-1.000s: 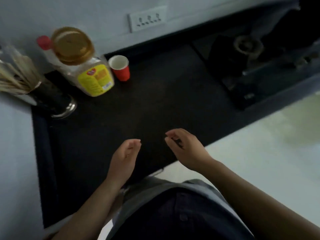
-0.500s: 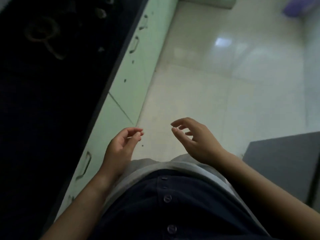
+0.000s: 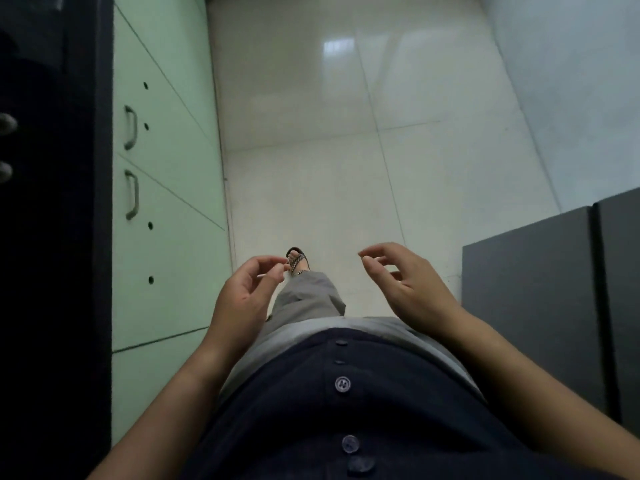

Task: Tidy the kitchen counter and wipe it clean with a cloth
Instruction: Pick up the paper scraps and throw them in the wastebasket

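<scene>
Above pale floor (image 3: 346,168), both empty hands hover.

Pale green cabinets (image 3: 166,188), white floor (image 3: 346,168)

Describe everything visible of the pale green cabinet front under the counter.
The pale green cabinet front runs along the left, below the dark counter edge. It looks like smooth, matte laminate split by thin seams into panels. Two curved metal handles stand upright, one above the other, with small dark holes nearby. Its base meets the glossy white floor tiles. Neither hand touches it.
</scene>
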Available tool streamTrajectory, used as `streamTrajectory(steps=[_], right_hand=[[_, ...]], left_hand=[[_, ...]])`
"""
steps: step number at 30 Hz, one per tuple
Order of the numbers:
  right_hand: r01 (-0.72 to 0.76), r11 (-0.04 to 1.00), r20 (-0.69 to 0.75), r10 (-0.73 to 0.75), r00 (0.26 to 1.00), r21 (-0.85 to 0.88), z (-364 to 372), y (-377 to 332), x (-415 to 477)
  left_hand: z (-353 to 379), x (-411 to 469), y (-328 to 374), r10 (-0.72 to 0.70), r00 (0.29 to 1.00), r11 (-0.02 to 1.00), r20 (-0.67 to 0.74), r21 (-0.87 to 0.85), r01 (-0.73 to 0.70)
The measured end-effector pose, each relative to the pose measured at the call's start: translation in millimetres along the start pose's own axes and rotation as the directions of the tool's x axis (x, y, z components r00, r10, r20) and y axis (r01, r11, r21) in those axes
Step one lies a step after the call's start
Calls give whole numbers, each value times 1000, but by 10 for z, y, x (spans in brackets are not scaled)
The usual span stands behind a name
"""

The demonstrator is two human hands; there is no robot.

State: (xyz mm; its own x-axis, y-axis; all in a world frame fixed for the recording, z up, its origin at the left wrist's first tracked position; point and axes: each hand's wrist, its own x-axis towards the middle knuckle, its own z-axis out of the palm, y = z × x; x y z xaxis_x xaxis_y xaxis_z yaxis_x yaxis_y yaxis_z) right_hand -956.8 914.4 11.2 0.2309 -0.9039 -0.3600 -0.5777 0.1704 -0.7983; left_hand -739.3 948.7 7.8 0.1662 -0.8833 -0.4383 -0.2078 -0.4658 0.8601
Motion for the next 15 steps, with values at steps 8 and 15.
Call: streamTrajectory(steps=[8,15], right_hand=[[69,997,-119,-66,991,20,-467,-954,1704],[62,998,-73,-61,995,5,-640,-1198,2718]], left_hand=[[-512,1709,1075,110,990,989,91,93,-119],[-720,2692,1508,91,990,985,104,140,-105]])
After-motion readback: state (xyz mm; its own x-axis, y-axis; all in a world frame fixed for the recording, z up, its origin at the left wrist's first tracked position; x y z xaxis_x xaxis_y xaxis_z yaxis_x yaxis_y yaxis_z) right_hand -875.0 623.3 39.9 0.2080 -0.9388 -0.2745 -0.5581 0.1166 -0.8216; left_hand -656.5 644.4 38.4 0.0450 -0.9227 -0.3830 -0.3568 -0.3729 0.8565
